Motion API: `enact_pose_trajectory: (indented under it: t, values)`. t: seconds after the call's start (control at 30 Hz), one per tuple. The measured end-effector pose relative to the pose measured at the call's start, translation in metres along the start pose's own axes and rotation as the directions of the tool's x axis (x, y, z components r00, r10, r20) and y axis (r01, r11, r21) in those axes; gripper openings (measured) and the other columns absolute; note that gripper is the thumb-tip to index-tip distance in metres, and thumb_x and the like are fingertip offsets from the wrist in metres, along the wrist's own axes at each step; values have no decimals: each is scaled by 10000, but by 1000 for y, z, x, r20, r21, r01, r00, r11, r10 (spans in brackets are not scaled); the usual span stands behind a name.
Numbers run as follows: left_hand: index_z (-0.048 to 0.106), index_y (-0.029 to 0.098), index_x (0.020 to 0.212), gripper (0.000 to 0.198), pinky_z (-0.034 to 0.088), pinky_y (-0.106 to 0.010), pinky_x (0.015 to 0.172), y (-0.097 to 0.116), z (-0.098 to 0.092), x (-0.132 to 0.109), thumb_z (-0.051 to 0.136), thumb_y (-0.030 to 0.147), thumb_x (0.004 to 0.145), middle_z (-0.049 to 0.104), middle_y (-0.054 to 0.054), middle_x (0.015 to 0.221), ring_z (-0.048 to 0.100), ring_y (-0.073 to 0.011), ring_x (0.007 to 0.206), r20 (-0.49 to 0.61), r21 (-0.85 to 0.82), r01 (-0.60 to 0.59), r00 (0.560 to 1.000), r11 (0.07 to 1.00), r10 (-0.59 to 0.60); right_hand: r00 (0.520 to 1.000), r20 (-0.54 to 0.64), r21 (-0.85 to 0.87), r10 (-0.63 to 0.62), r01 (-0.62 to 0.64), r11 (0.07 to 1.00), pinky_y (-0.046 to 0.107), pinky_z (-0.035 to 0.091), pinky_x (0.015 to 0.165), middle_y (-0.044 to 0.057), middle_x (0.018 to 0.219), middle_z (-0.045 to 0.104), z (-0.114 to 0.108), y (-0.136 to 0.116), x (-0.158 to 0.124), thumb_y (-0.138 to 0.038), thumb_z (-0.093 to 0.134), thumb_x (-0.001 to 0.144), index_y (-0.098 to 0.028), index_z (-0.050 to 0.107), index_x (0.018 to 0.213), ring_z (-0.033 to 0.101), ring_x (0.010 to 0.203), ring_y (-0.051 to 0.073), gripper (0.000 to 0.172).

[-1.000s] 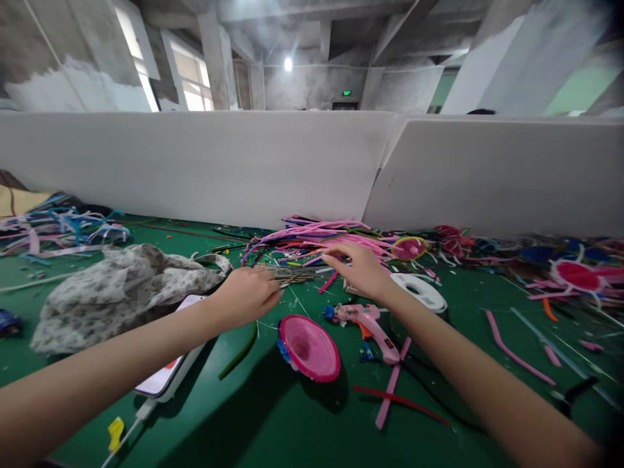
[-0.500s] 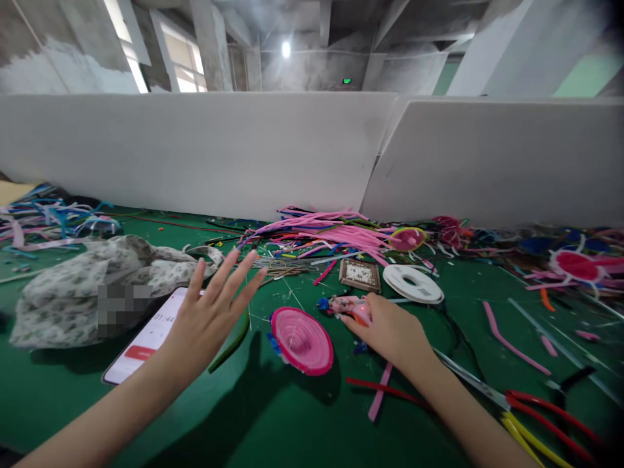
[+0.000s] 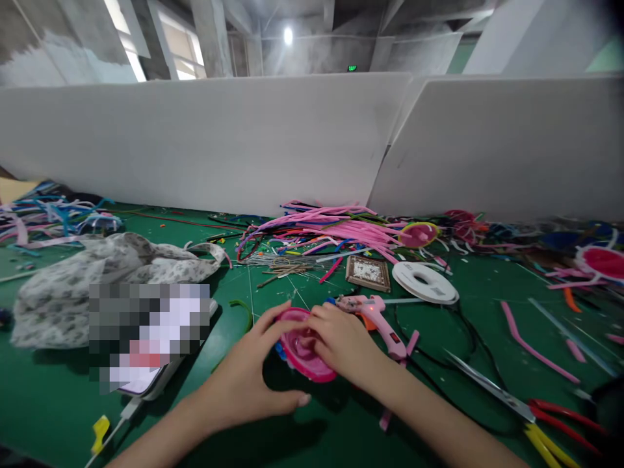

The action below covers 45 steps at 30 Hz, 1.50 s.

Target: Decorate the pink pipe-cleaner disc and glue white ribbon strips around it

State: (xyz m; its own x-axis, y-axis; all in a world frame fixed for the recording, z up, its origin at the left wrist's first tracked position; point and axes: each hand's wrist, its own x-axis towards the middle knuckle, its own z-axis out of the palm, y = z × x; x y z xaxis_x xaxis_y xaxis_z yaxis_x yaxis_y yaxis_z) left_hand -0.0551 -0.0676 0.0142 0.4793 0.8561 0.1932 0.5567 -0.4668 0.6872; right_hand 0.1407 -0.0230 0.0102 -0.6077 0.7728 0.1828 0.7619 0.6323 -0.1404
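Observation:
A pink cone-shaped disc (image 3: 303, 348) lies on the green table (image 3: 439, 364) in front of me. My left hand (image 3: 248, 377) curves round its left rim, with the thumb stretched out below it. My right hand (image 3: 341, 344) rests on its right side, fingers curled onto the rim. Both hands grip the disc. Just right of my right hand lies a pink glue gun (image 3: 377, 315) with a small red light.
A pile of pink pipe cleaners (image 3: 336, 231) sits behind, with a small framed square (image 3: 368, 273) and a white tape reel (image 3: 425, 281). Patterned cloth (image 3: 107, 279) and a phone (image 3: 151, 338) lie left. Scissors (image 3: 531, 413) lie right. White foam boards (image 3: 219, 149) wall the back.
My left hand came down from a raised, spread pose onto the disc. My right hand moved left from the glue gun to the disc's right side.

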Motion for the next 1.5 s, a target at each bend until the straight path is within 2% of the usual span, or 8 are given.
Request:
enact_pose_trajectory:
  t: [0.33,0.57,0.7,0.83,0.97,1.2,1.37,1.5]
  values:
    - [557,234,989,496,493,-327,894,-27,11,-22,493,-70,602,526,-68,1294,533,-199,1154,-105,158,-146,981,976,164,969,-230,15,94,-93,996,302,401,682,19,798,622,-26,6,-18,-193,456,910,-195,564,804,569,767,179,152]
    - [645,255,891,309,318,-529,1060,-20,3,-52,543,21,718,630,-62,1197,439,-280,1270,-406,446,-206,821,871,402,833,-436,89,341,-337,937,321,490,743,73,1040,649,-47,26,-68,-222,411,874,-220,515,1156,623,941,218,300]
    - [675,257,727,85,385,-527,1012,-2,11,-57,738,241,671,734,-22,909,591,-302,1106,-651,-90,-28,758,996,-37,912,-312,186,265,-215,959,395,466,930,65,1335,512,-36,15,-82,-250,484,841,-287,290,1403,499,1204,241,596]
    - [675,185,888,342,571,-346,732,17,27,-49,761,408,642,732,-32,784,697,-232,810,-298,-929,15,564,370,-770,897,-245,457,369,-229,860,366,477,937,39,1374,479,-26,-21,-91,-358,515,867,-337,280,1400,509,1197,210,583]
    - [685,153,869,354,545,-202,590,33,40,-46,804,358,607,726,-22,744,684,-150,668,-32,-993,-111,549,-35,-835,890,-102,615,445,-295,731,375,438,984,28,1341,517,-17,-44,-102,-387,518,871,-344,374,1359,492,1213,205,510]
    - [686,172,835,303,492,-165,448,56,69,-57,812,324,604,705,12,674,624,-106,515,188,-971,-19,556,-239,-810,789,141,897,598,-357,259,354,431,984,66,1341,523,3,-62,-119,-442,522,867,-280,449,1340,487,1222,215,505]
    - [648,179,1001,421,539,-198,620,63,84,-57,784,340,637,720,-63,920,684,-169,791,201,-979,107,661,-174,-723,681,267,958,682,-108,-267,361,495,903,59,1248,605,14,-73,-124,-357,675,775,-287,554,1227,583,1108,227,473]
    - [413,287,1283,735,506,-303,875,50,85,-59,773,311,643,514,-101,1329,591,-209,1093,-246,-947,-43,737,320,-630,554,280,920,784,79,-384,387,512,874,69,1167,653,16,-74,-125,-313,728,718,-249,636,1114,622,1034,243,411]
